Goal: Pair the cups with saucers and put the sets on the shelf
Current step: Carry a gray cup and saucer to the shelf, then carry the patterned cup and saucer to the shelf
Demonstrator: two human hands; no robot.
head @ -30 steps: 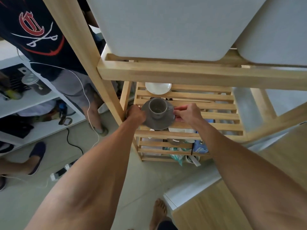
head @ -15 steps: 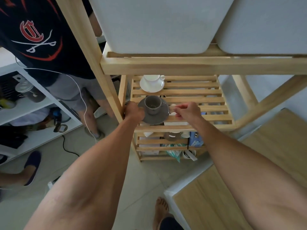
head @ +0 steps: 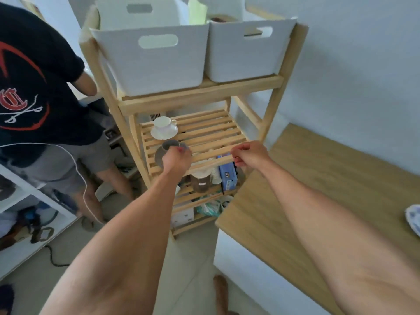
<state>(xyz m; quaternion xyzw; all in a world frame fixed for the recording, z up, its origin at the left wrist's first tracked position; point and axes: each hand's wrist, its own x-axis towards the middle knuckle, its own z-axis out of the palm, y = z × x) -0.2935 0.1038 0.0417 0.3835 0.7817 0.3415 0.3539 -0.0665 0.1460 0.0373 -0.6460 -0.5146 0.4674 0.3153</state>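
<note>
Head camera looks down on the wooden shelf point(head: 200, 133), and the left hand point(head: 177, 159) is right on the grey cup point(head: 169, 145), fingers curled at its rim as it sits on the grey saucer point(head: 159, 156) at the slatted tier's front left. Right hand point(head: 247, 153) hovers just off the front edge, fingers loosely curled, holding nothing. Behind the grey set, a white cup point(head: 162, 123) stands on its white saucer point(head: 164, 132).
</note>
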